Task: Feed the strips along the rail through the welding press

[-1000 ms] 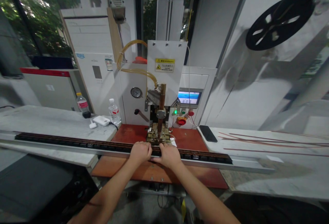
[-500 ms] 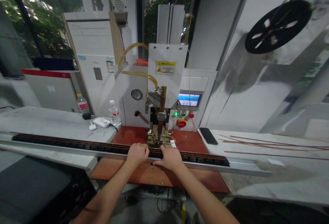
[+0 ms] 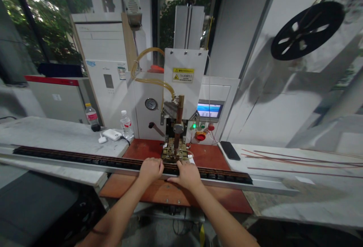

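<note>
A long black strip with copper-coloured rods lies lengthwise in a pale metal channel, running across the front of a white press-like machine. My left hand is closed over the strip, just left of the machine's brass fixture. To the right of it, my right hand grips the same strip, its thumb pointing left along the near side. Above the fixture stands a vertical copper-coloured rod. The undersides of my fingers are hidden, as is the part of the strip beneath them.
A reddish-brown board lies below the channel. On the left table are a clear bottle, a cola bottle and a white power bank. A phone and several thin copper-coloured rods rest on the right.
Both hands keep their grip in almost the same place on the strip. The strip and channel sit a hair further left; the machine looks unchanged.
</note>
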Motion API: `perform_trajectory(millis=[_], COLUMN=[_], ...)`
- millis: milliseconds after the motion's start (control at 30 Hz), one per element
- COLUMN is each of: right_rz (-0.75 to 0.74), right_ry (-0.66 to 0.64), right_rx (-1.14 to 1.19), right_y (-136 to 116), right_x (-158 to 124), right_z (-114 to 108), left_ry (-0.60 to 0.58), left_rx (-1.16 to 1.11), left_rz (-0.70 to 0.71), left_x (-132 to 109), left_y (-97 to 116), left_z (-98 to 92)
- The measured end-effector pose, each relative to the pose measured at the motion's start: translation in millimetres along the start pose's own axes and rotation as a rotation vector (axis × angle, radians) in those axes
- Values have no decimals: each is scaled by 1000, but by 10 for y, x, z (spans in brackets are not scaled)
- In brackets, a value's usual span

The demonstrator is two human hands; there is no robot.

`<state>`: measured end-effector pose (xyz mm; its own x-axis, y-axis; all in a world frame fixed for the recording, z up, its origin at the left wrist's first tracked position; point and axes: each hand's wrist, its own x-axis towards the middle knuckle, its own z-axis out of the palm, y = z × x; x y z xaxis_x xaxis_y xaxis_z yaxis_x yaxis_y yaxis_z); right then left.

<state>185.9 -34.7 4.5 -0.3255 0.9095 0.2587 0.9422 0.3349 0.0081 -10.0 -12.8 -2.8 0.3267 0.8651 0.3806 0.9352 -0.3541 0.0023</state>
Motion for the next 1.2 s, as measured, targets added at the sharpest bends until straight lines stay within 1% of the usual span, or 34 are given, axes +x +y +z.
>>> perform_trajectory(millis=[200,367,633,867,1067,1200], right_rz=[10,-28,-18,-39,-26,-30], right_ry=[12,-45,10,-14,15,-3], right_rx=[-21,8,-26,-23,0,-1], right_y=[-20,-33,-116,-202,-270,-264], right_x=[-3,58,57,122,139,153], right_z=[1,-45,21,2,96,135], left_ry=[6,-8,-14,-5,2,-24], left_rx=[1,-24,-29,-24,-7,2], left_rz=[-6,11,-22,-13,8,-6], left_x=[-2,-11,-25,-22,-23,11], left_y=[3,-43,-59,-52,-58,-18], left_z=[1,-13,-5,-7,-12,-48])
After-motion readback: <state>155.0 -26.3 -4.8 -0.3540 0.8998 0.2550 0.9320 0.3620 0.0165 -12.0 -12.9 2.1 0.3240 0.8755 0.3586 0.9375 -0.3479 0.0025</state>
